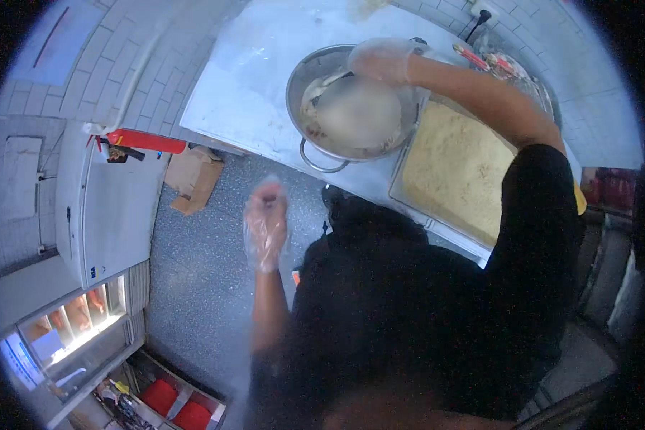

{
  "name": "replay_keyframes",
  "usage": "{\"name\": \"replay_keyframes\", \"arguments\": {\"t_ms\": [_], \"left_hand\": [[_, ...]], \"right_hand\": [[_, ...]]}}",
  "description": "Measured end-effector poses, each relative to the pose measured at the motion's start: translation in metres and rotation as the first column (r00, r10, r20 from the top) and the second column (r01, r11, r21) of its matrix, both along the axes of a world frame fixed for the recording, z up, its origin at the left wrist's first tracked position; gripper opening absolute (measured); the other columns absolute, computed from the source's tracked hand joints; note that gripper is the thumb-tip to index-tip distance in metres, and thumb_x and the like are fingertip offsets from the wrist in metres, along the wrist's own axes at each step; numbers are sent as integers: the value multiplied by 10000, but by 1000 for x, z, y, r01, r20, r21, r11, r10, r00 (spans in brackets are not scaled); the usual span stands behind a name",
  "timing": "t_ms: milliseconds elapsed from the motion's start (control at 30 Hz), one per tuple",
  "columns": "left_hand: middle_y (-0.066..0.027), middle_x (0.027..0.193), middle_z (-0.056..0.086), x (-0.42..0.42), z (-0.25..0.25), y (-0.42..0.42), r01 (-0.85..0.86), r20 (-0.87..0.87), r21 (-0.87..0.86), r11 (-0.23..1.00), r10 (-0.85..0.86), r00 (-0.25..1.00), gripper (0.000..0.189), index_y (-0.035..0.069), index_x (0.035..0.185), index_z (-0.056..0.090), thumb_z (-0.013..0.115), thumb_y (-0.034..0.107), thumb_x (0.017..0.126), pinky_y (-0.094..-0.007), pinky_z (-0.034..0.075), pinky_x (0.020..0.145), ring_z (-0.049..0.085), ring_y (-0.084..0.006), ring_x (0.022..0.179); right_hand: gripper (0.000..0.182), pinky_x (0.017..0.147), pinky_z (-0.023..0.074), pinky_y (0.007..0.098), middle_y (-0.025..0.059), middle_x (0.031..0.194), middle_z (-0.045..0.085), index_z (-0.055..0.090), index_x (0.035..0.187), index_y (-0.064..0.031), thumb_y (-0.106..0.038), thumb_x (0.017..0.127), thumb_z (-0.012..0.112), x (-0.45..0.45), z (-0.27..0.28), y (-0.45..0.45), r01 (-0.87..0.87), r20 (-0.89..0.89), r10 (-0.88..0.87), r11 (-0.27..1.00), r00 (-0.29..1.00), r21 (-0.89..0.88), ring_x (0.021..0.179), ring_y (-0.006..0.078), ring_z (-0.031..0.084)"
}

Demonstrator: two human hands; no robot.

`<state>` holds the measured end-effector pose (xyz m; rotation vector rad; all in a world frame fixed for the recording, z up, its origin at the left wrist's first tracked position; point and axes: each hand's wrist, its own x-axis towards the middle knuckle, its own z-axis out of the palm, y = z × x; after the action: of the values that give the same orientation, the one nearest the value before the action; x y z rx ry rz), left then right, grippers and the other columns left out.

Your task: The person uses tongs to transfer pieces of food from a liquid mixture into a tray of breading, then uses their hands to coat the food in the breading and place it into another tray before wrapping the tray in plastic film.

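A large metal bowl (300, 124) with a loop handle stands on the white worktop, with pale, wet-looking contents (360, 113) whose middle is blurred. My right hand (384, 60), in a clear plastic glove, reaches over the bowl's far rim. Its fingertips are hidden, so I cannot tell whether they grip anything. Beside the bowl lies a rectangular tray (399, 180) of pale yellow crumbs or flour (457, 166), partly under my right arm. My left hand (267, 220), also gloved, is held above the floor, away from the worktop. Its fingers are curled and blurred around a dark spot.
The white worktop (236, 97) runs along a tiled wall with a plugged-in socket (482, 16). Plastic-wrapped items (508, 67) sit behind the tray. A cardboard box (193, 174), a red fire extinguisher (148, 141), a white cabinet (121, 215) and a lit display case (78, 322) are at left.
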<state>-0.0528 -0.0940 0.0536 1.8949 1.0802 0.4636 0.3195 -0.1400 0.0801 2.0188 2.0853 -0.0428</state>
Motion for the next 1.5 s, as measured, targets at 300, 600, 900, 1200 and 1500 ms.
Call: {"name": "replay_keyframes", "arguments": {"t_ms": [300,600,900,1200,1500], "left_hand": [[-49,819,582,78,-5,78,164,157,-180,970,-136,978,158,17,944,577,572,132,836,-258,442,665,532,-119,724],[-51,716,537,151,5,124,453,241,-493,743,-384,892,420,-8,1227,399,470,275,925,-239,448,602,515,-102,632],[-55,674,541,162,-15,137,642,406,-559,524,-502,763,448,0,1306,317,437,222,936,-261,470,444,508,-99,506],[-65,677,530,165,-13,145,640,384,-603,476,-530,756,450,1,1309,299,443,185,924,-274,489,466,517,-112,535],[-67,706,540,170,-20,153,677,426,-627,384,-559,712,504,13,1332,239,466,193,919,-266,485,479,508,-106,546]], "right_hand": [[152,668,485,401,127,781,592,591,788,-59,-196,727,567,-36,95,-93,176,-87,-182,982,979,-76,775,261,599],[159,635,487,342,90,868,606,633,862,-69,-116,721,576,-81,57,-99,533,-288,-651,749,702,-392,794,221,583],[251,780,456,358,67,867,591,641,926,-102,-152,686,587,-76,16,-64,367,156,-353,927,923,-76,914,237,557],[99,550,484,345,104,712,602,618,703,-73,-159,719,573,-94,130,-40,600,414,-540,800,733,-19,674,235,609],[159,686,444,400,91,785,601,634,807,-63,-186,731,568,-155,104,-28,684,424,-580,715,696,-146,791,238,598]]}}
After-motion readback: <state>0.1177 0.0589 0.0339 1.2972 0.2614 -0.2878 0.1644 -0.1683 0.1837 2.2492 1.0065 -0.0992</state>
